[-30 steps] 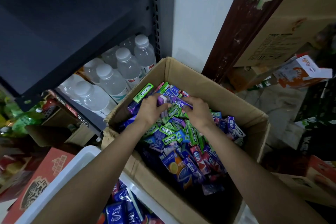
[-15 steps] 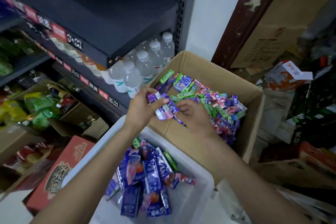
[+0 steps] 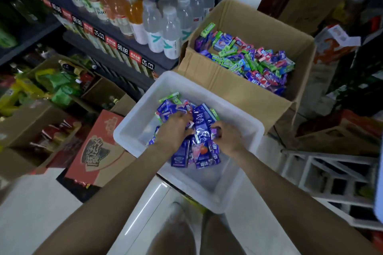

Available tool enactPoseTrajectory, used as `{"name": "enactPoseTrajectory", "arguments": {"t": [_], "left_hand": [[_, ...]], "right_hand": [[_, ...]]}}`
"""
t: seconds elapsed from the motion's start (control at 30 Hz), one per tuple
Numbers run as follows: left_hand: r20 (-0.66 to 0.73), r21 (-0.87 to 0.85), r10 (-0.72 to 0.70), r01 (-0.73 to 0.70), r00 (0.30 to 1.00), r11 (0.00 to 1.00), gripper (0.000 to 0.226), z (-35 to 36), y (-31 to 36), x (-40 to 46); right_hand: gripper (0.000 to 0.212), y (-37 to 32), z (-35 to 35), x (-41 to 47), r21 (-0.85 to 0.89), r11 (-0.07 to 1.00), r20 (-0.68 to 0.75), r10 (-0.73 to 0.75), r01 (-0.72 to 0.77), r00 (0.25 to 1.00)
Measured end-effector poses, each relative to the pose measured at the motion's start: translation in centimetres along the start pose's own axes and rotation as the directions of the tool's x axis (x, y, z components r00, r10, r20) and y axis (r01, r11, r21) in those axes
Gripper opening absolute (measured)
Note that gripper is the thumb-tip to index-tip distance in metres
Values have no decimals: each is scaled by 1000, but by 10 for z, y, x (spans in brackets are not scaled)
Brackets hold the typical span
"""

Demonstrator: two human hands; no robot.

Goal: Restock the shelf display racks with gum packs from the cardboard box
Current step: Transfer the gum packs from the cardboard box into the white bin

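Observation:
An open cardboard box [image 3: 234, 89] stands at the upper right, holding several green, blue, pink and purple gum packs [image 3: 248, 58]. In front of it sits a white plastic bin [image 3: 132, 128] with a heap of purple packs [image 3: 182, 157]. Both my hands are down in the bin. My left hand [image 3: 173, 130] is curled over small purple packs at the heap's left side. My right hand [image 3: 227, 137] pinches a small purple pack at the heap's right side. A long purple pack [image 3: 200, 126] lies between the two hands.
Dark shelves at the upper left carry water bottles [image 3: 172, 33] and orange drink bottles [image 3: 132, 12] above price tags [image 3: 122, 47]. A red carton [image 3: 97, 151] and open snack boxes [image 3: 58, 83] sit on the floor at left. A white rack [image 3: 331, 176] stands at right.
Both hands came out of the cardboard box with small purple packs and moved down and toward me into the white bin. The view has swung left and back.

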State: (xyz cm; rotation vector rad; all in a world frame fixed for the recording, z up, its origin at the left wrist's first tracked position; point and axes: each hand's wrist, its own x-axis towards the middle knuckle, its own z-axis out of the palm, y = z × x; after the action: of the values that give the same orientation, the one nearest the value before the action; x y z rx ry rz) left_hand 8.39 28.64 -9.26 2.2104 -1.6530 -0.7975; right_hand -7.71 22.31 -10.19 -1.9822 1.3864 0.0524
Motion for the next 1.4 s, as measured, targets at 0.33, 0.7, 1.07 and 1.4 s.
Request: {"name": "enactPoseTrajectory", "arguments": {"t": [0.33,0.7,1.07,1.4], "left_hand": [[-169,-67,62,-75,984,995,29,-16,18,22],[-317,-183,115,-179,941,967,24,-93,109,186],[78,-96,-165,172,983,980,71,-16,99,351],[-71,237,-225,235,972,943,90,4,103,380]], "right_hand": [[27,-13,-36,6,45,997,-35,-55,56,998],[28,-15,-187,130,196,952,-339,-158,234,928],[55,41,-200,295,-19,996,34,-83,84,996],[62,56,-184,327,-264,963,51,-47,59,998]]}}
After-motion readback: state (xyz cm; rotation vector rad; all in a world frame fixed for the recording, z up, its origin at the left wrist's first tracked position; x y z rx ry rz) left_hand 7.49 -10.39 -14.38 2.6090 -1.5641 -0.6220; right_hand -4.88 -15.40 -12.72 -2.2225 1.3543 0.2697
